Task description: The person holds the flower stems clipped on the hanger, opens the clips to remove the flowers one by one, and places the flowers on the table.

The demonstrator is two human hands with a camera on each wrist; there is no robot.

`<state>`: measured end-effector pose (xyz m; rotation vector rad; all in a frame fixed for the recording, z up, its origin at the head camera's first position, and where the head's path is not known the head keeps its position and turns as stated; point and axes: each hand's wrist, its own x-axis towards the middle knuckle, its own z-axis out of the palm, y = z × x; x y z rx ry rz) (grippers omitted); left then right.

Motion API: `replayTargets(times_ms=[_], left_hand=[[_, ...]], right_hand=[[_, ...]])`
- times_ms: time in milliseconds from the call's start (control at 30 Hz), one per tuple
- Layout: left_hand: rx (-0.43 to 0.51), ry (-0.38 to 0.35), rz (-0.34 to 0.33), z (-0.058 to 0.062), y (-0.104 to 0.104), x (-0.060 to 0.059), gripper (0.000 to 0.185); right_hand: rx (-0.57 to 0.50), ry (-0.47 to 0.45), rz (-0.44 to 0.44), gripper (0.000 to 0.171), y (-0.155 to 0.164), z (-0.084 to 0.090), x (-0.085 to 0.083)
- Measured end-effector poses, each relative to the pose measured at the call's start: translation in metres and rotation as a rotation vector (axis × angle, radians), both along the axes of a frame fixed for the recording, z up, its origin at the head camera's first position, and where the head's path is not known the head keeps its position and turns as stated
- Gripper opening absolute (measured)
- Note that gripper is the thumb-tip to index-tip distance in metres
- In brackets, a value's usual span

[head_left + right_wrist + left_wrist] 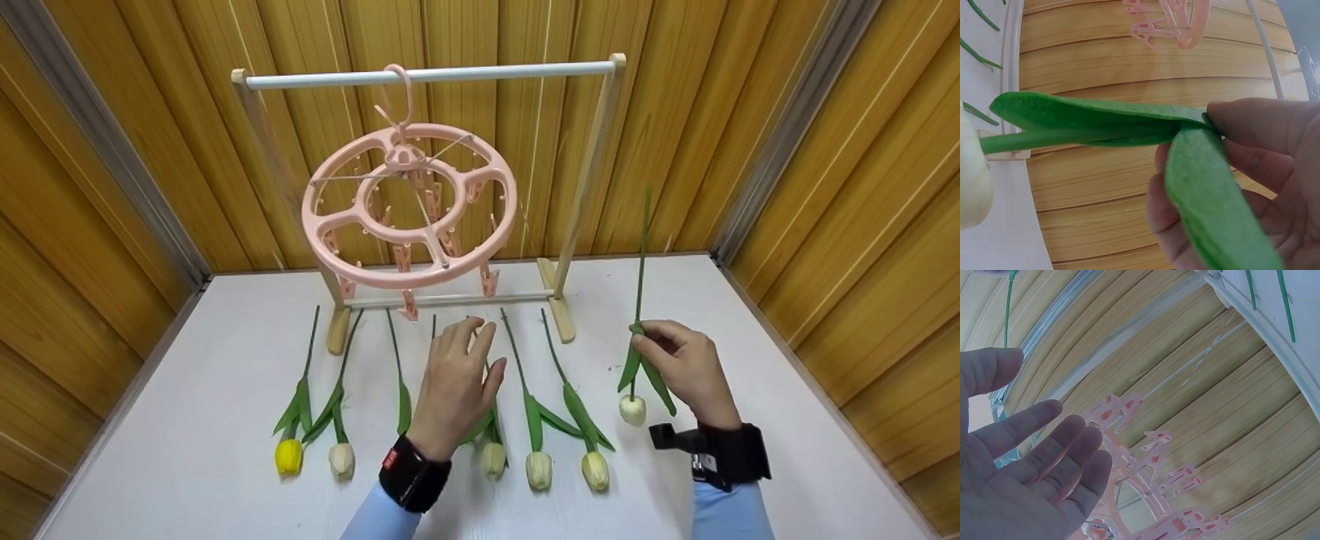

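My right hand (694,367) pinches a white artificial tulip (632,410) by its stem, just where the leaves join. The tulip hangs head down, its bare stem pointing up. In the right wrist view its green leaves (1213,185) lie across the fingers. My left hand (461,382) is held with fingers spread and nothing in it, over the row of tulips and below a pink round clip hanger (409,277). From the left wrist view, the open palm (1022,489) faces the hanger's pink clips (1154,458). The left hand and forearm hide part of some tulips.
The hanger hooks over a white rod (510,71) on a wooden stand (592,180). Several tulips lie in a row on the white table (187,420), among them a yellow one (289,456) at the left and a pale one (595,471) at the right. Wood-panelled walls enclose the table.
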<state>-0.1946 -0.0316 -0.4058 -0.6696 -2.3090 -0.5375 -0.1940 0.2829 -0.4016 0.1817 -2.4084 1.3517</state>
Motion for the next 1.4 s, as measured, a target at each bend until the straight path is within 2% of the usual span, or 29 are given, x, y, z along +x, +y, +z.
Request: replayTargets(times_ms=[167, 433, 767, 1100, 1400], left_hand=[[-0.012, 0.005, -0.011, -0.003, 0.003, -0.002, 0.043], [-0.014, -0.054, -0.007, -0.006, 0.002, -0.003, 0.042], [-0.032, -0.024, 0.002, -0.010, 0.000, -0.007, 0.039], [-0.067, -0.047, -0.011, -0.014, 0.003, -0.008, 0.042], [-0.168, -0.034, 0.010, -0.021, 0.007, -0.006, 0.041]], right_hand=[[0.028, -0.002, 0.002, 0.019, 0.002, -0.002, -0.001], [0.088, -0.027, 0.021, 0.017, 0.004, -0.008, 0.000], [0.178, -0.097, 0.049, 0.021, 0.008, -0.017, -0.001], [0.186, -0.129, 0.071, 0.021, 0.010, -0.029, -0.008], [0.182, -0.200, 0.080, 0.025, 0.011, -0.042, -0.017]])
